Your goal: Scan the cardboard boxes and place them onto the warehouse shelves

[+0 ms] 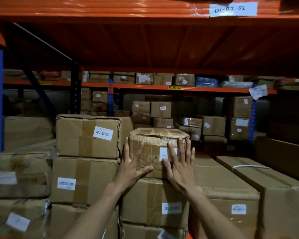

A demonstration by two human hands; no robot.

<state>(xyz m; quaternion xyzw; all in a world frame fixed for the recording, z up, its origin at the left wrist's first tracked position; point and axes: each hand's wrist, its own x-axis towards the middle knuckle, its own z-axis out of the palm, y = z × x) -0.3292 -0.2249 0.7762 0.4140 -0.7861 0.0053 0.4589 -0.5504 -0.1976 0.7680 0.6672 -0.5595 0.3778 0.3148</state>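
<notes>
Both grips are flat and spread wide, clasping nothing: the left hand (132, 167) and right hand (179, 167) press their palms against the front face of a small cardboard box (154, 140) that sits atop a larger carton (154, 202) in the shelf bay. This looks like the placing step, so the next move is probably a straight, even push to seat it. The box is crumpled, heavily taped, and its white label (163, 153) lies partly under the right fingers.

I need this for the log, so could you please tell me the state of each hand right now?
Left hand: open, palm flat against the front of the small cardboard box.
Right hand: open, flat against the same box, partly covering its white label.
</notes>
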